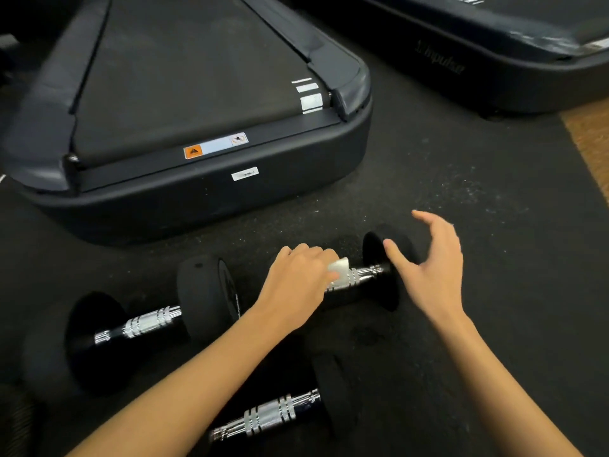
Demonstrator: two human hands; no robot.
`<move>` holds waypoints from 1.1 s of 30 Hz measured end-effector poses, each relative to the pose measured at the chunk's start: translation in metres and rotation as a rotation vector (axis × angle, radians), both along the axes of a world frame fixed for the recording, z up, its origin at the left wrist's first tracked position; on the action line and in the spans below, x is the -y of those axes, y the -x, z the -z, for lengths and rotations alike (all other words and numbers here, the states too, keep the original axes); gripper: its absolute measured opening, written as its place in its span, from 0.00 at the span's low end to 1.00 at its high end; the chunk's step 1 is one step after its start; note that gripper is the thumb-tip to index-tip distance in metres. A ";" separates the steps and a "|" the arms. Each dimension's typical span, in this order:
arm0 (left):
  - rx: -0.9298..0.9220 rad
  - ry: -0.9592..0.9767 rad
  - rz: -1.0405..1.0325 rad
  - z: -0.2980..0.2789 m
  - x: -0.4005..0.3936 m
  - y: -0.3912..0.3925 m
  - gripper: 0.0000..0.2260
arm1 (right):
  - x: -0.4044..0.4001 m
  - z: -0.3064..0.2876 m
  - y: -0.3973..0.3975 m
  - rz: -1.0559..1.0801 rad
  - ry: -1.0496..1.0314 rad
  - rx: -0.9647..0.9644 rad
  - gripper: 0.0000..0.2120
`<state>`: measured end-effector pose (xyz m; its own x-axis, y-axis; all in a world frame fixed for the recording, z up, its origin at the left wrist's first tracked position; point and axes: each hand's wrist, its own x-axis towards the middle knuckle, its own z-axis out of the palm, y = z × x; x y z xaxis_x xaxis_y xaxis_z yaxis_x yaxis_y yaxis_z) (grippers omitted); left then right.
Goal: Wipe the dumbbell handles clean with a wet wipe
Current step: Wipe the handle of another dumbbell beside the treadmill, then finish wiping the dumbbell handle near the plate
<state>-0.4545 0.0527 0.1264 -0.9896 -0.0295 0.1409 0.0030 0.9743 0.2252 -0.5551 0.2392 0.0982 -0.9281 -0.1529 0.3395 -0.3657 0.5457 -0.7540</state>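
Three black dumbbells with chrome handles lie on the dark rubber floor. My left hand (300, 278) curls over the handle of the far dumbbell (362, 273) and holds a folded white wet wipe (339, 268) against it. My right hand (431, 268) hovers with loosely spread fingers just over that dumbbell's right head (379, 242), holding nothing. A second dumbbell (148, 323) lies to the left, its handle bare. A third dumbbell (273, 415) lies nearest me, partly under my left forearm.
A black treadmill deck's end (204, 192) stands just beyond the dumbbells. A second treadmill (494, 61) fills the top right. A brown floor strip (590, 143) runs along the right edge of the mat.
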 end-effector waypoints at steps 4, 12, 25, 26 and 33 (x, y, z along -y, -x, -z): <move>-0.015 -0.450 -0.099 -0.029 0.025 -0.029 0.06 | 0.032 -0.055 -0.017 -0.203 0.176 0.110 0.02; -0.111 -0.568 -0.164 -0.063 0.057 -0.097 0.06 | 0.092 -0.088 -0.076 -0.615 0.126 0.699 0.22; -0.293 -1.299 -0.715 -0.083 0.092 -0.228 0.29 | 0.172 -0.109 -0.168 -0.944 0.273 0.784 0.07; -0.320 -1.404 -0.720 -0.089 0.096 -0.242 0.26 | 0.184 -0.114 -0.177 -0.978 0.257 0.775 0.08; -0.697 -1.113 -0.889 -0.132 0.141 -0.356 0.12 | 0.284 -0.155 -0.268 -1.330 0.153 0.679 0.13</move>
<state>-0.0983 -0.0882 0.2588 -0.3543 -0.9336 0.0542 -0.0507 0.0771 0.9957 -0.2869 -0.0448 0.2531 -0.1268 -0.9919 0.0039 -0.0844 0.0068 -0.9964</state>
